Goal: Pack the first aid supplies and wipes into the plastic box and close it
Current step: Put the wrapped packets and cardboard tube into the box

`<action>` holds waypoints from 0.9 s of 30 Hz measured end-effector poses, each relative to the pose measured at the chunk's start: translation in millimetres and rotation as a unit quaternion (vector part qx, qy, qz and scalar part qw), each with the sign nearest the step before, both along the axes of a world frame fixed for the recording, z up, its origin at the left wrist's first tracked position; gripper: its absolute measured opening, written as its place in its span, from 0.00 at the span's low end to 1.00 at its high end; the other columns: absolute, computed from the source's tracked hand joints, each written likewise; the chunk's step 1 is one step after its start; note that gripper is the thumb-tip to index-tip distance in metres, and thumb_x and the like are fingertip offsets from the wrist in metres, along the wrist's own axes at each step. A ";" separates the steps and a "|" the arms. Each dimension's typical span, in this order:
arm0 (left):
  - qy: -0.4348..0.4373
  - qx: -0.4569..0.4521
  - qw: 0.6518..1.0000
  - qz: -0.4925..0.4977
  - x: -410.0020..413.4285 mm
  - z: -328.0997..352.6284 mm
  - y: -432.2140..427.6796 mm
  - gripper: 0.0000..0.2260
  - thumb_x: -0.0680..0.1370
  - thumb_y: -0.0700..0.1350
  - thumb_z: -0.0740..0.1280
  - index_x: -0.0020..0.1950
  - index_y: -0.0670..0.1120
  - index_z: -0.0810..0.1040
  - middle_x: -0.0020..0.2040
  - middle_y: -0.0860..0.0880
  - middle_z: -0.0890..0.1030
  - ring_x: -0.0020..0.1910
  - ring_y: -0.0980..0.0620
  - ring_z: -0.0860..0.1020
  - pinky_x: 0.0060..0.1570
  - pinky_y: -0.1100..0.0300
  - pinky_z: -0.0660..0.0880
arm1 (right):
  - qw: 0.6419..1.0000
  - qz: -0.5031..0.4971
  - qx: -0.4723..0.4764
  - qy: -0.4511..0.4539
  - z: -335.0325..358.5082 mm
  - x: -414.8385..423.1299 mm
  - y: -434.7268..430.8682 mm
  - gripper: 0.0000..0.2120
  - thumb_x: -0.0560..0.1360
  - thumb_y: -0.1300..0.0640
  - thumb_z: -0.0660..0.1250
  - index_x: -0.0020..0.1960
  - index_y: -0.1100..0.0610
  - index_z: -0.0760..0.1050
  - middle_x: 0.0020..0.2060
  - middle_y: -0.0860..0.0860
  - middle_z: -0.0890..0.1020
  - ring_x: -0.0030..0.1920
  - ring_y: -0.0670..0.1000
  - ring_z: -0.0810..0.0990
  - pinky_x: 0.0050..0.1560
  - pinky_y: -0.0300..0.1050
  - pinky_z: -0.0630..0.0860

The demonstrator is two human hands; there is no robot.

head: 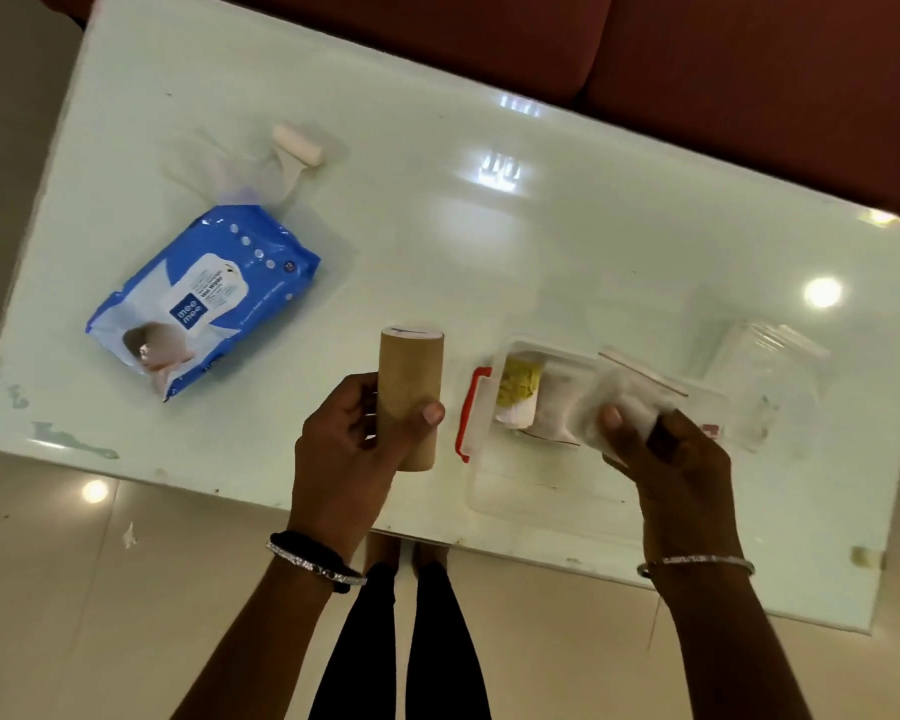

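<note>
A clear plastic box [541,493] with a red latch [473,413] stands open near the table's front edge, holding a yellow packet [518,388] and white packets. My left hand [349,449] grips an upright brown cardboard roll [410,392] just left of the box. My right hand [671,459] holds a clear zip bag with white cotton [630,402] over the box's right part. A blue wet wipes pack [204,298] lies to the left on the table. A white bandage roll [298,145], partly unrolled, lies at the back left.
The glossy white table [463,241] has a clear plastic lid or bag [765,366] to the right of the box. A dark red sofa [697,70] runs behind the table. Tiled floor and the person's legs show below the front edge.
</note>
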State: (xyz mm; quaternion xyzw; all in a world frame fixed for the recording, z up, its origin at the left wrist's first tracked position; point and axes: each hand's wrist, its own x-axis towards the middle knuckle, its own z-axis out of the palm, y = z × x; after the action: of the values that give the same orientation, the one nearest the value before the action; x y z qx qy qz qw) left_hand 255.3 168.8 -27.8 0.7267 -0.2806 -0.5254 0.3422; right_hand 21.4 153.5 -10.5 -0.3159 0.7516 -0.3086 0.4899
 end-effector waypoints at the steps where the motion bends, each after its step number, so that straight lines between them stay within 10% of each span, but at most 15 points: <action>1: 0.015 -0.001 1.000 -0.006 -5.5 2.8 0.2 0.18 0.62 0.57 0.74 0.50 0.54 0.78 0.43 0.59 0.84 0.42 0.61 0.83 0.35 0.70 0.77 | 0.999 0.007 0.024 0.022 -5.6 -10.4 5.9 0.15 0.67 0.47 0.75 0.52 0.51 0.81 0.47 0.51 0.87 0.51 0.53 0.85 0.54 0.58 0.80; 4: 0.042 0.005 0.998 -0.040 -24.3 7.6 1.8 0.24 0.62 0.60 0.77 0.52 0.49 0.81 0.44 0.53 0.86 0.43 0.57 0.85 0.39 0.64 0.81 | 0.987 0.036 0.104 0.116 -28.8 -38.9 20.0 0.21 0.65 0.40 0.73 0.52 0.49 0.78 0.46 0.51 0.86 0.49 0.55 0.85 0.55 0.61 0.79; 12: 0.012 0.014 0.992 -0.124 -58.0 9.2 5.9 0.22 0.62 0.57 0.75 0.53 0.53 0.80 0.45 0.58 0.85 0.42 0.64 0.83 0.36 0.70 0.79 | 0.957 0.037 0.176 0.225 -70.6 -38.1 -9.0 0.20 0.75 0.58 0.69 0.64 0.61 0.69 0.54 0.62 0.81 0.56 0.62 0.79 0.50 0.44 0.69; 22: -0.089 0.015 0.981 -0.172 -65.2 7.9 3.5 0.26 0.60 0.63 0.74 0.53 0.54 0.75 0.41 0.61 0.83 0.40 0.67 0.82 0.34 0.67 0.80 | 0.910 0.130 0.189 0.345 -60.5 -30.5 -16.8 0.26 0.72 0.45 0.72 0.61 0.61 0.73 0.55 0.58 0.82 0.58 0.60 0.79 0.55 0.50 0.72; 27: -0.130 -0.011 0.961 -0.242 -70.0 8.1 -0.3 0.21 0.63 0.59 0.77 0.54 0.57 0.80 0.44 0.59 0.84 0.42 0.62 0.81 0.42 0.65 0.79 | 0.938 0.098 0.049 0.330 -18.4 -28.2 3.2 0.19 0.75 0.45 0.69 0.61 0.55 0.77 0.51 0.50 0.84 0.49 0.49 0.83 0.49 0.43 0.77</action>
State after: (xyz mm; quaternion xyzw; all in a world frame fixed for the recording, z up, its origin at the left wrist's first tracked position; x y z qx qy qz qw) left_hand 185.3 168.6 -19.6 0.6950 -0.4963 -0.4906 0.1733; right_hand -6.8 156.7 -28.9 -0.4475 0.8505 -0.1004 0.2575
